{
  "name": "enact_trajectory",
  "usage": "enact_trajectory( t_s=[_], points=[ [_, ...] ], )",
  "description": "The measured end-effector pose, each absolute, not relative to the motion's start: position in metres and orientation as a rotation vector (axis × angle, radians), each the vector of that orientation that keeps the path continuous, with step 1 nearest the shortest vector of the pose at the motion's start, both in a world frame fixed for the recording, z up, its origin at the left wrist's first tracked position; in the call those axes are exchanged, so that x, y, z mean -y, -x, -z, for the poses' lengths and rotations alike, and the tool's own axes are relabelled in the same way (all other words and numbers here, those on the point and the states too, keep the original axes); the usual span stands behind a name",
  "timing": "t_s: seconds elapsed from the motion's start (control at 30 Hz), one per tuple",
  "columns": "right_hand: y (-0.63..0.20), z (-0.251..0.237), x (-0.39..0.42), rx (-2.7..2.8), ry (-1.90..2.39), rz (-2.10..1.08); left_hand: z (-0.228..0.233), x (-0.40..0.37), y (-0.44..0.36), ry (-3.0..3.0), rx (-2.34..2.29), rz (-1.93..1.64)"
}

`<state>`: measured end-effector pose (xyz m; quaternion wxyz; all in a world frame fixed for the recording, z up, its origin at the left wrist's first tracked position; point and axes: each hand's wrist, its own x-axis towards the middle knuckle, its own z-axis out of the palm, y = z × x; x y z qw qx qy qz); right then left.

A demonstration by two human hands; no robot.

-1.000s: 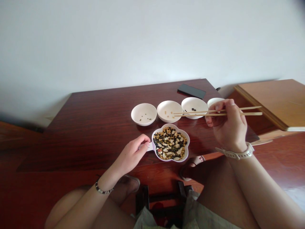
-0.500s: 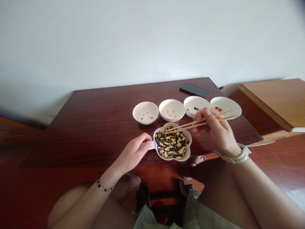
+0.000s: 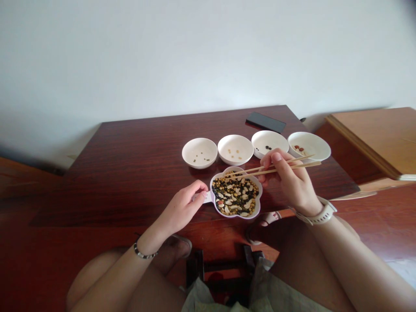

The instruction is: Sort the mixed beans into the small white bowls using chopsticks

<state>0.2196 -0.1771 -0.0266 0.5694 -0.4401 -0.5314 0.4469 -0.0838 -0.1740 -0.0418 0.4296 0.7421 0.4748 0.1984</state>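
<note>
- My right hand is gripping wooden chopsticks, tips dipping into the mixed beans in the flower-shaped dish at the table's near edge.
- My left hand is pinching the dish's handle.

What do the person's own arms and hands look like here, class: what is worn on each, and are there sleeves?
Both forearms are bare, with no sleeves in view. The left hand has a thin beaded bracelet at the wrist, dark with pale beads. The right hand has a pale, off-white wristwatch strap around the wrist. No gloves; rings cannot be made out.
</note>
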Motion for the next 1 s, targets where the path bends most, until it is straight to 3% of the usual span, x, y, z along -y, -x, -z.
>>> enact_trajectory(
  t_s=[0.7,1.0],
  points=[
    [-0.22,0.024,0.178,1.15,0.986,-1.076,0.043,0.174,0.084,-1.876,-1.199,-0.497],
    [-0.222,0.027,0.167,0.939,0.95,-0.8,0.044,0.175,0.088,-1.867,-1.197,-0.509]
  ],
)
